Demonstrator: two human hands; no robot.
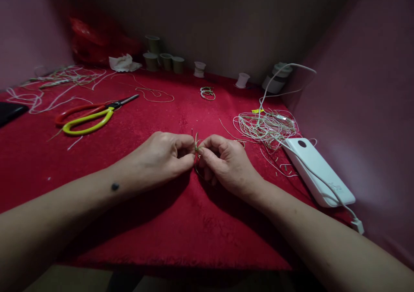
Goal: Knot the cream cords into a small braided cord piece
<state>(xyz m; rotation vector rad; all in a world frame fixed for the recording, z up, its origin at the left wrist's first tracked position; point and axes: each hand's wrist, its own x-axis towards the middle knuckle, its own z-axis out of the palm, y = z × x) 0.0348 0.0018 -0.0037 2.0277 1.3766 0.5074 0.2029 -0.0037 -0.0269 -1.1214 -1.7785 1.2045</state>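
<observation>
My left hand [163, 156] and my right hand [226, 162] meet at the middle of a red cloth-covered table [181, 223]. Both are closed in a pinch on a small knotted piece of green and pale cord [197, 147] held between the fingertips. Short cord ends stick up from the knot. Most of the piece is hidden by my fingers. My forearms rest on the cloth near the front edge.
Scissors with yellow and red handles [89, 117] lie at the left. A tangle of cord [267, 126] and a white power bank [315, 171] with a cable sit at the right. Several spools [164, 61] stand along the back wall. Loose cords [61, 83] lie far left.
</observation>
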